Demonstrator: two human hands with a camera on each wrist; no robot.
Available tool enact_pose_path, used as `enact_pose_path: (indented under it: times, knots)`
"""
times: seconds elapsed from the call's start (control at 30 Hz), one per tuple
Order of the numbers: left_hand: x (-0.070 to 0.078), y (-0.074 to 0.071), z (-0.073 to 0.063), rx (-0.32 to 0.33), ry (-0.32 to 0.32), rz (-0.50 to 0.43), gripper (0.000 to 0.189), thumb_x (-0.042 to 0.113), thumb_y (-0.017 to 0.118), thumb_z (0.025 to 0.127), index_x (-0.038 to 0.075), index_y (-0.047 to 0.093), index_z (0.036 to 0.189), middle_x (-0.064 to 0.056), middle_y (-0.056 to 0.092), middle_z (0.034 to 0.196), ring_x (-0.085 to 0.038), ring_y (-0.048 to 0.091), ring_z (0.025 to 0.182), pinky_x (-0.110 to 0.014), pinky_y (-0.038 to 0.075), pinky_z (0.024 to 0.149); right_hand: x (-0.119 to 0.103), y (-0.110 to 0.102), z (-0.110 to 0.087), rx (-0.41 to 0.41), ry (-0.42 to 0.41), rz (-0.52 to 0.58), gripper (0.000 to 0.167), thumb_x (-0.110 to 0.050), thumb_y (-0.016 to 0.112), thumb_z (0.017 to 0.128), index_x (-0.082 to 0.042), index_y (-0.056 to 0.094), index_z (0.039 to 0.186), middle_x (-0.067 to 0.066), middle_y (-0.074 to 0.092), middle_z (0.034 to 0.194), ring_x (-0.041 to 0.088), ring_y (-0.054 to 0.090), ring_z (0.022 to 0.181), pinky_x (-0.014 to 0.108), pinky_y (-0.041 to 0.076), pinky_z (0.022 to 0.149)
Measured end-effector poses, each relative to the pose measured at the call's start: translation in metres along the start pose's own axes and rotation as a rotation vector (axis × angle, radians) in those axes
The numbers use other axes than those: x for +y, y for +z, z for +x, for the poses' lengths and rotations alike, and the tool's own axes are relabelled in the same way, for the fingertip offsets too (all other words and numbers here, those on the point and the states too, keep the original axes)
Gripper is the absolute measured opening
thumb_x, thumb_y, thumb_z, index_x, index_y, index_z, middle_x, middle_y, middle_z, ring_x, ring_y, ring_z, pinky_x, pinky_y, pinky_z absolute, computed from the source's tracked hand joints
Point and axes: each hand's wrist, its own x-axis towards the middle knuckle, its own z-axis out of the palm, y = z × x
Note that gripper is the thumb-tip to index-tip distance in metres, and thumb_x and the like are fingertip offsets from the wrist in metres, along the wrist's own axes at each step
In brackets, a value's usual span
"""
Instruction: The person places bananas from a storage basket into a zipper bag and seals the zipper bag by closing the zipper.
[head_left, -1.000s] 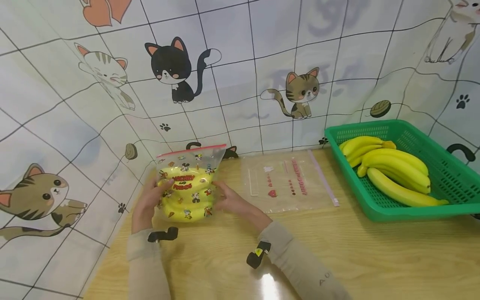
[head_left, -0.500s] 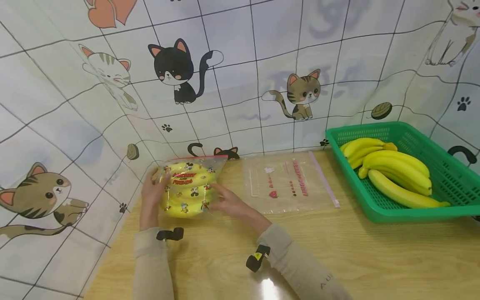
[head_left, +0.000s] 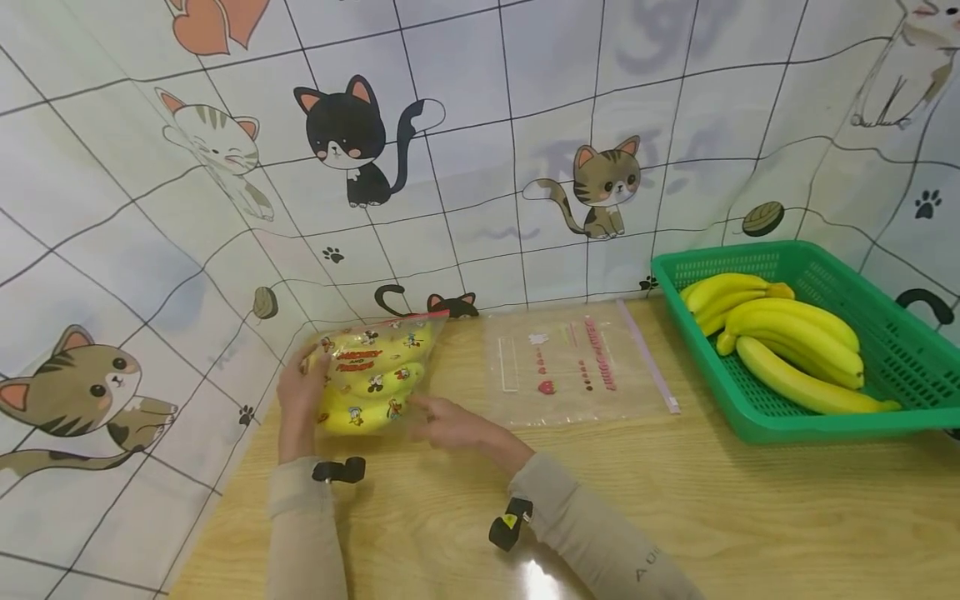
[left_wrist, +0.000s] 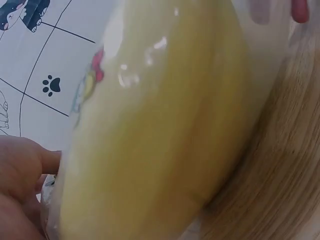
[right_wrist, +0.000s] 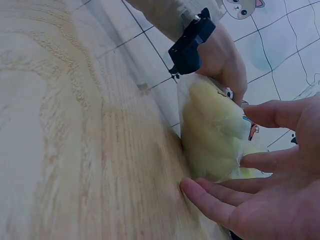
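Observation:
A clear zip bag (head_left: 360, 362) with a red top strip and cartoon prints stands in the table's left corner, yellow bananas (head_left: 386, 383) inside it. My left hand (head_left: 302, 392) grips the bag's left side, thumb on the front; its other fingers are mostly hidden. In the left wrist view the bananas (left_wrist: 155, 120) fill most of the picture behind the plastic. My right hand (head_left: 453, 427) is at the bag's lower right edge. In the right wrist view its fingers (right_wrist: 212, 200) are spread and fairly straight, fingertips touching or very near the plastic.
A second zip bag (head_left: 562, 408), flat and clear with a pink strip, lies to the right on the wooden table (head_left: 675, 517). Beyond it a green basket (head_left: 757, 425) holds more bananas (head_left: 806, 379). A cat-print sheet (head_left: 480, 167) hangs along the back and left.
The bag has come down from a raised, upright position and now leans back low in the corner. My right hand has shifted slightly left and lower along its edge.

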Motion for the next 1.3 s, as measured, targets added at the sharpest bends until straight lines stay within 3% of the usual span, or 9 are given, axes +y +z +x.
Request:
enact_pose_path:
  times: [0.13, 0.33, 0.57, 0.63, 0.7, 0.83, 0.9, 1.07, 1.3]
  knots:
    - [0.004, -0.002, -0.002, 0.042, -0.013, 0.015, 0.054, 0.036, 0.051, 0.109, 0.016, 0.041, 0.158, -0.018, 0.027, 0.169, -0.043, 0.026, 0.157, -0.06, 0.03, 0.124, -0.002, 0.004, -0.001, -0.02, 0.007, -0.037, 0.072, -0.02, 0.061, 0.1, -0.004, 0.027, 0.162, 0.018, 0.028, 0.169, 0.044, 0.043, 0.146, 0.048, 0.056, 0.102]
    - [0.007, -0.006, -0.003, 0.081, -0.002, 0.033, 0.053, 0.032, 0.053, 0.108, 0.011, 0.044, 0.156, -0.023, 0.032, 0.166, -0.044, 0.032, 0.154, -0.058, 0.033, 0.122, -0.006, 0.01, -0.004, -0.013, 0.007, -0.053, 0.071, -0.021, 0.062, 0.1, -0.007, 0.03, 0.162, 0.017, 0.034, 0.167, 0.034, 0.064, 0.116, 0.042, 0.058, 0.096]
    - [0.013, -0.009, -0.008, 0.041, -0.015, 0.102, 0.058, 0.035, 0.051, 0.107, 0.009, 0.04, 0.158, -0.028, 0.034, 0.163, -0.047, 0.035, 0.151, -0.06, 0.036, 0.12, -0.008, 0.006, -0.004, 0.025, 0.032, -0.078, 0.065, -0.019, 0.064, 0.1, -0.01, 0.038, 0.159, 0.021, 0.053, 0.149, 0.02, 0.062, 0.08, 0.033, 0.057, 0.078]
    - [0.016, -0.009, -0.01, 0.02, -0.016, 0.126, 0.06, 0.036, 0.051, 0.107, 0.009, 0.037, 0.159, -0.028, 0.034, 0.163, -0.048, 0.035, 0.15, -0.061, 0.036, 0.12, -0.009, 0.002, -0.005, 0.049, 0.037, -0.11, 0.062, -0.02, 0.065, 0.099, -0.01, 0.043, 0.157, 0.02, 0.056, 0.148, 0.019, 0.064, 0.086, 0.033, 0.057, 0.079]
    - [0.02, -0.01, -0.012, 0.013, -0.007, 0.157, 0.062, 0.038, 0.051, 0.107, 0.008, 0.035, 0.16, -0.03, 0.036, 0.161, -0.05, 0.036, 0.148, -0.063, 0.036, 0.119, -0.011, -0.004, -0.008, 0.082, 0.032, -0.137, 0.06, -0.019, 0.065, 0.098, -0.01, 0.047, 0.154, 0.02, 0.056, 0.148, 0.027, 0.068, 0.101, 0.04, 0.058, 0.083]
    - [0.036, -0.009, -0.02, 0.032, 0.034, 0.168, 0.062, 0.038, 0.052, 0.106, 0.008, 0.039, 0.158, -0.029, 0.042, 0.159, -0.052, 0.038, 0.146, -0.065, 0.035, 0.117, -0.017, -0.02, -0.017, 0.142, 0.02, -0.173, 0.052, -0.023, 0.064, 0.098, -0.013, 0.053, 0.148, 0.016, 0.049, 0.157, 0.04, 0.052, 0.141, 0.052, 0.052, 0.106]
    - [0.048, -0.007, -0.025, 0.046, 0.073, 0.155, 0.058, 0.038, 0.053, 0.106, 0.009, 0.044, 0.155, -0.027, 0.045, 0.157, -0.051, 0.04, 0.145, -0.065, 0.036, 0.116, -0.023, -0.03, -0.024, 0.16, 0.003, -0.167, 0.046, -0.023, 0.063, 0.099, -0.012, 0.056, 0.144, 0.018, 0.051, 0.155, 0.04, 0.053, 0.14, 0.053, 0.05, 0.109]
    - [0.084, 0.004, -0.046, 0.028, 0.203, 0.075, 0.052, 0.032, 0.055, 0.105, 0.008, 0.05, 0.151, -0.024, 0.052, 0.153, -0.045, 0.044, 0.145, -0.062, 0.038, 0.116, -0.035, -0.061, -0.048, 0.213, -0.045, -0.143, 0.037, -0.021, 0.059, 0.103, -0.007, 0.06, 0.137, 0.017, 0.06, 0.142, 0.033, 0.063, 0.127, 0.043, 0.057, 0.099]
    - [0.117, 0.04, -0.073, -0.073, 0.326, -0.003, 0.057, 0.032, 0.06, 0.103, 0.015, 0.041, 0.154, -0.016, 0.059, 0.146, -0.035, 0.051, 0.14, -0.057, 0.046, 0.11, -0.045, -0.113, -0.095, 0.329, -0.119, -0.209, 0.032, -0.018, 0.058, 0.105, -0.002, 0.062, 0.132, 0.017, 0.066, 0.134, 0.033, 0.067, 0.115, 0.037, 0.059, 0.085]
